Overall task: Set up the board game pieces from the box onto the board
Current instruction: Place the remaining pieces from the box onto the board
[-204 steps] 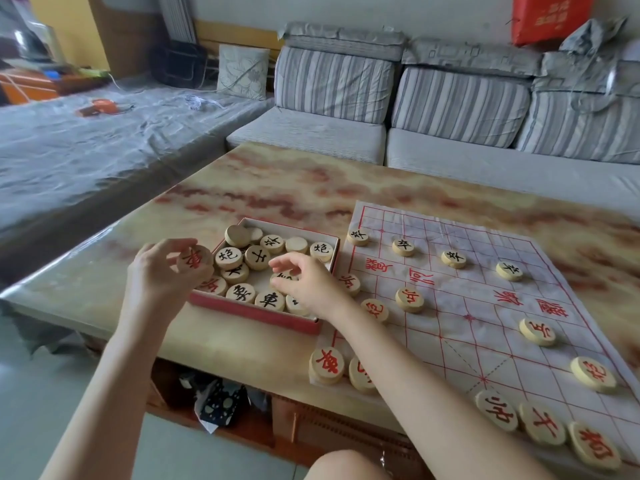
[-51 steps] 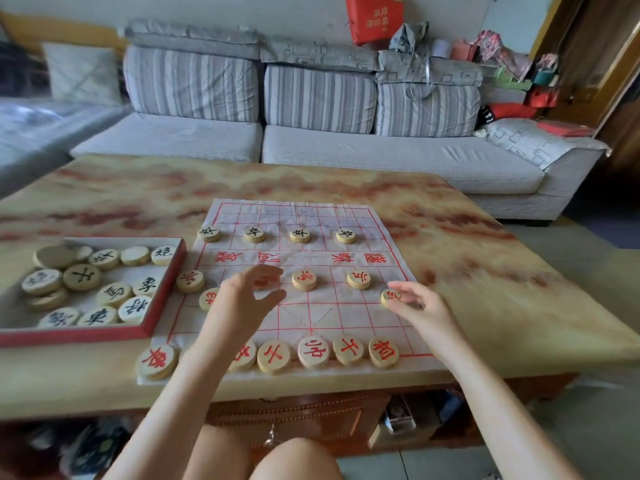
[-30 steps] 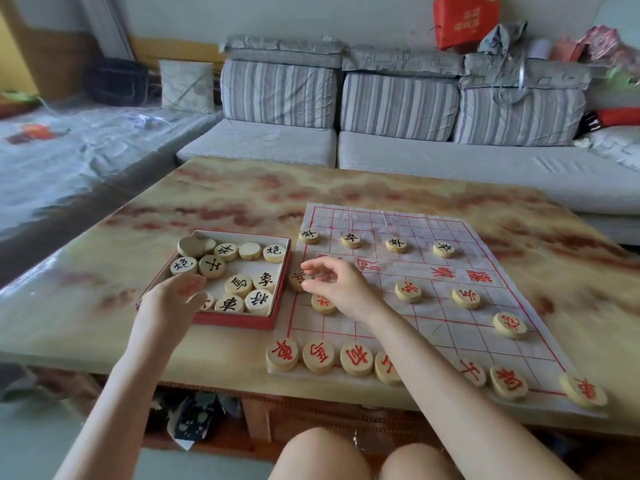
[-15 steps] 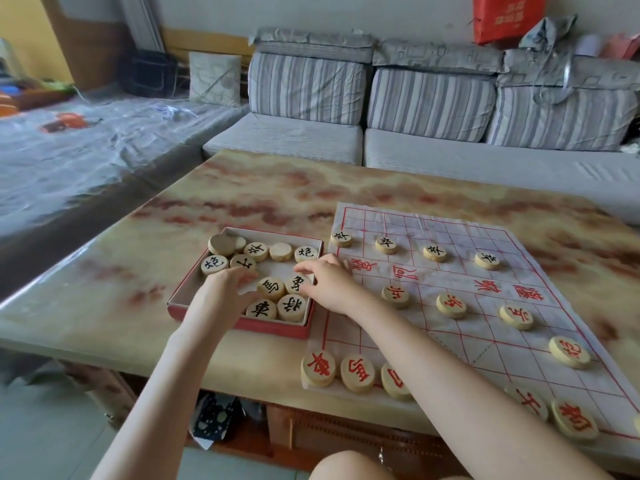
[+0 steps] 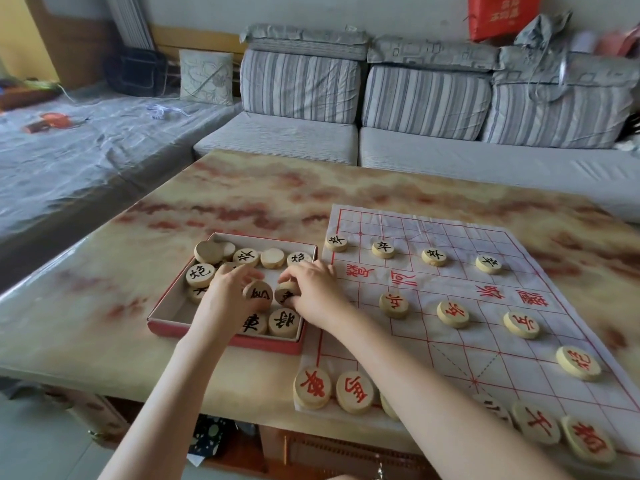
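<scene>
Marbled tabletop (image 5: 242, 202) with board (image 5: 485, 344) and box (image 5: 162, 315), both hands inside the box

Behind the tabletop stands a grey striped sofa (image 5: 415, 98). The tabletop has a yellow surface with red cloudy marks, and it carries all the game things.

On its right part lies the board, a white sheet with red grid lines. Four black pieces (image 5: 382, 249) stand on it in one row at the far side. The red pieces (image 5: 452, 313) stand nearer, some in the middle rows and some along the near edge.

The box sits just beside the left edge of the board. It is shallow, red outside and white inside, and open on top. In it lie round wooden discs with black characters, mostly flat and close together. Two blank discs (image 5: 272, 258) in the far row show no character. A disc (image 5: 284, 322) and its neighbour lie flat by the near wall.

The left hand (image 5: 225, 299) is over the middle of the box. Its fingers (image 5: 242, 271) are curled, and together with the thumb they hold one tilted piece (image 5: 258, 294) with a black character. The right hand (image 5: 315, 292) reaches in from the board side, over the right wall of the box. Its fingers (image 5: 298, 270) are bent, and they pinch a second piece (image 5: 285, 293), also tilted. The two held pieces are just beside each other, above the floor of the box.
</scene>
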Demonstrator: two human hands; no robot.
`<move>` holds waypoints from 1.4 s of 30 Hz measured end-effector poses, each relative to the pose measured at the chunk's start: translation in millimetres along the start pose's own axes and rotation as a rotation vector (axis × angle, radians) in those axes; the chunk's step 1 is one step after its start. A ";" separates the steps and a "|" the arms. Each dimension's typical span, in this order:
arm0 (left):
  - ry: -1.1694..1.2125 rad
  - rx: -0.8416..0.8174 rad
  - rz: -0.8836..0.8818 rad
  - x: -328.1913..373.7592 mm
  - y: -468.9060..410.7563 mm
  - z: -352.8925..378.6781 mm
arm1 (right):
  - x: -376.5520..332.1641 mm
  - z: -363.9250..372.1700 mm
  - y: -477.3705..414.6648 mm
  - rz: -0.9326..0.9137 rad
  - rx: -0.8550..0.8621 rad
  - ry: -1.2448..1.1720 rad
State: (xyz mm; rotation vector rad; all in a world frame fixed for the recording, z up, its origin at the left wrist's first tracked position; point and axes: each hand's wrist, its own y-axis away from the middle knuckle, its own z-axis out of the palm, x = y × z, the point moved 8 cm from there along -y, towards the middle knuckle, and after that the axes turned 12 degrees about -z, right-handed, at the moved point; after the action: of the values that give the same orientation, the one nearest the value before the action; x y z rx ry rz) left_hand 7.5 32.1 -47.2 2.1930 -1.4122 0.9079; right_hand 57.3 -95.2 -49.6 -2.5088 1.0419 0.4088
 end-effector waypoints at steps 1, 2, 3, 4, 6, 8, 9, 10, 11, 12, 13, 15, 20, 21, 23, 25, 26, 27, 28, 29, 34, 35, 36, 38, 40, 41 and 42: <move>0.033 0.033 -0.008 1.1 0.2 -3.4 | -2.0 -0.9 1.3 -0.008 0.017 -0.014; 0.060 0.065 -0.014 2.1 0.3 -6.2 | -2.9 -2.8 2.7 -0.007 0.043 -0.055; 0.086 0.093 -0.016 3.2 0.4 -8.5 | -3.4 -7.3 4.0 0.001 0.083 -0.137; 0.113 0.111 -0.015 4.5 0.0 -10.4 | -2.8 -13.7 4.8 0.013 0.132 -0.242; 0.184 0.111 -0.021 7.4 -2.6 -11.3 | 2.0 -31.0 7.3 0.027 0.232 -0.395; 0.293 0.057 -0.048 12.0 -7.2 -6.9 | 10.9 -49.4 11.2 0.040 0.297 -0.468; 0.353 0.026 -0.064 15.8 -9.6 -3.3 | 17.6 -56.6 13.1 0.056 0.314 -0.514; 0.409 -0.004 -0.080 20.4 -12.1 1.1 | 26.6 -61.5 15.2 0.084 0.325 -0.581; 0.464 -0.038 -0.098 25.6 -14.4 6.5 | 36.8 -64.6 17.3 0.129 0.331 -0.661; 0.528 -0.086 -0.119 30.9 -16.7 13.2 | 48.2 -67.1 19.6 0.185 0.340 -0.743; 0.590 -0.148 -0.140 37.1 -18.5 21.5 | 60.1 -69.1 22.1 0.244 0.351 -0.826; 0.678 -0.288 -0.167 51.9 -21.7 39.3 | 84.6 -71.2 26.4 0.329 0.357 -0.987; 0.563 -0.323 -0.084 97.6 -43.6 63.3 | 142.0 -81.1 30.4 0.427 0.362 -0.988; 0.526 -0.302 -0.056 107.7 -50.7 66.4 | 152.3 -85.0 29.5 0.434 0.370 -0.939; 0.438 -0.269 -0.016 126.3 -66.8 75.9 | 170.6 -93.0 25.3 0.431 0.367 -0.833; 0.350 -0.228 0.005 141.2 -86.1 87.2 | 186.8 -100.5 17.2 0.419 0.350 -0.713; 0.322 -0.203 0.002 147.0 -96.8 92.8 | 194.8 -103.2 12.0 0.415 0.346 -0.659; 0.310 -0.185 -0.006 151.4 -107.8 98.9 | 202.2 -105.3 6.1 0.415 0.348 -0.617; 0.303 -0.175 -0.013 155.7 -118.6 105.6 | 208.4 -107.2 0.1 0.419 0.350 -0.587; 0.286 -0.169 -0.014 159.9 -128.9 112.4 | 215.3 -108.8 -6.7 0.421 0.353 -0.555; 0.097 -0.123 0.047 181.5 -176.8 142.1 | 251.5 -118.2 -46.3 0.418 0.365 -0.385; 0.090 -0.111 0.040 182.2 -186.3 147.2 | 259.0 -118.3 -54.8 0.423 0.359 -0.351; 0.084 -0.105 0.028 181.9 -195.2 152.6 | 266.6 -117.2 -62.9 0.429 0.353 -0.324; 0.049 -0.105 0.007 179.5 -211.0 163.9 | 281.0 -111.5 -77.6 0.450 0.337 -0.300; 0.032 -0.105 -0.008 176.7 -224.0 173.9 | 293.1 -104.2 -87.7 0.480 0.301 -0.239; 0.031 -0.095 -0.007 176.0 -229.2 177.0 | 297.9 -101.2 -91.8 0.485 0.280 -0.180; 0.027 -0.080 -0.002 176.1 -233.5 179.0 | 302.0 -99.3 -95.1 0.487 0.272 -0.130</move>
State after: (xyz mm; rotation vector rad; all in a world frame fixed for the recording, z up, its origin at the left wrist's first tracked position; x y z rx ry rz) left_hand 325.7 -95.9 -47.1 2.1154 -1.4088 0.8627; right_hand 343.2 -263.2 -62.0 -1.9515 1.5392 0.5176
